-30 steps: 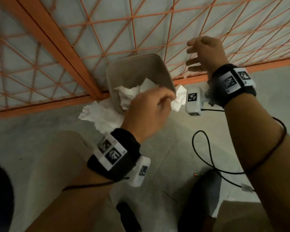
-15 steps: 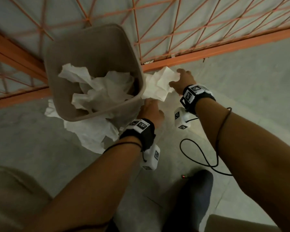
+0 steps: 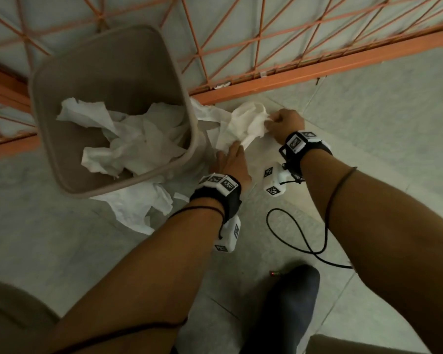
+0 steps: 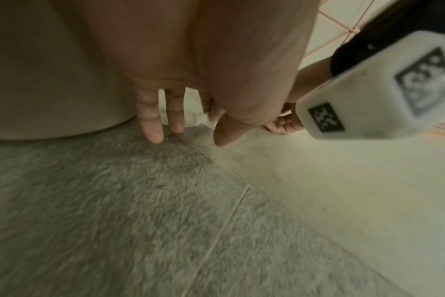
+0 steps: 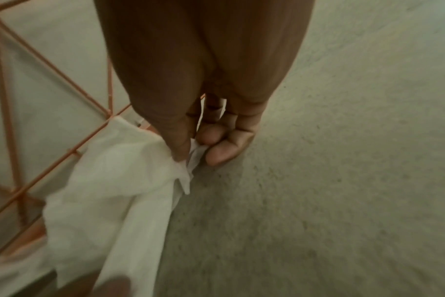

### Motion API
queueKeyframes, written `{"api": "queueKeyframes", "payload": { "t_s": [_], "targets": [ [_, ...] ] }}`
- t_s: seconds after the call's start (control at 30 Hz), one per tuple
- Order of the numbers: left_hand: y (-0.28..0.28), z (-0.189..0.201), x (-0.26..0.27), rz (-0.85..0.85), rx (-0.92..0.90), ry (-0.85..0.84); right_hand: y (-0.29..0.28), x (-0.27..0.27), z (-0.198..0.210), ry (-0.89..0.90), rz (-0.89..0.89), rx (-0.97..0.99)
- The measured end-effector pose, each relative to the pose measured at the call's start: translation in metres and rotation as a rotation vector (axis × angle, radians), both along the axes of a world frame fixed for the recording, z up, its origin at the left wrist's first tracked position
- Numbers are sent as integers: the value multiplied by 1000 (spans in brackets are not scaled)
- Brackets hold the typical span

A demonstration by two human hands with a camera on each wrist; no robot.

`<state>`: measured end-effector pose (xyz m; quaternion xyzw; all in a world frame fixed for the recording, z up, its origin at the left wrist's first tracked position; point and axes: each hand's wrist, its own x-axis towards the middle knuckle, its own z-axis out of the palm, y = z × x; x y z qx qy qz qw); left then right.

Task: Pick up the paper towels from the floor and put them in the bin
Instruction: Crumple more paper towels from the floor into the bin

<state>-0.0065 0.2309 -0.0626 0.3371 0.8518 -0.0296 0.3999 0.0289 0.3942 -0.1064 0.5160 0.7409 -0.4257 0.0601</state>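
Note:
A beige bin [image 3: 108,72] stands against the fence with crumpled white paper towels [image 3: 128,139] inside. To its right a white paper towel [image 3: 243,123] lies bunched on the floor. My right hand [image 3: 274,121] pinches its edge; in the right wrist view the thumb and fingers [image 5: 197,154] nip the towel [image 5: 114,180]. My left hand [image 3: 228,154] reaches down beside the bin with straight fingers at the same towel. In the left wrist view its fingertips [image 4: 188,138] are at the floor by the bin wall [image 4: 51,80] and hold nothing. More towels [image 3: 138,210] lie in front of the bin.
An orange metal grid fence [image 3: 266,80] runs behind the bin and the towels. A black cable [image 3: 299,236] loops over the tiled floor under my right arm. A dark shoe [image 3: 287,302] and a small red object [image 3: 275,272] lie near the bottom of the view.
Both hands came down from above the bin to the floor on its right. The left hand let go of the towel it held over the bin. The right hand took hold of a floor towel.

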Motion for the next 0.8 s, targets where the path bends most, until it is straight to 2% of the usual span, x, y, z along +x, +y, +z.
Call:
{"api": "queueKeyframes", "payload": {
  "t_s": [0.17,0.33,0.43,0.47,0.57,0.73,0.8],
  "targets": [
    [-29,14,22,91,352,172,4,5,12,76,-160,-229],
    [-67,29,41,267,524,141,-19,40,39,175,-267,-420],
    [-90,45,50,341,590,78,-33,63,51,157,-266,-394],
    [-98,52,52,361,602,46,-38,68,58,176,-325,-400],
    [-117,78,58,372,665,-11,-57,78,77,287,-519,-416],
    [-145,136,51,343,809,-19,-103,82,127,437,-570,-384],
    [-156,164,41,361,865,-45,-118,84,143,515,-657,-386]
  ]
}}
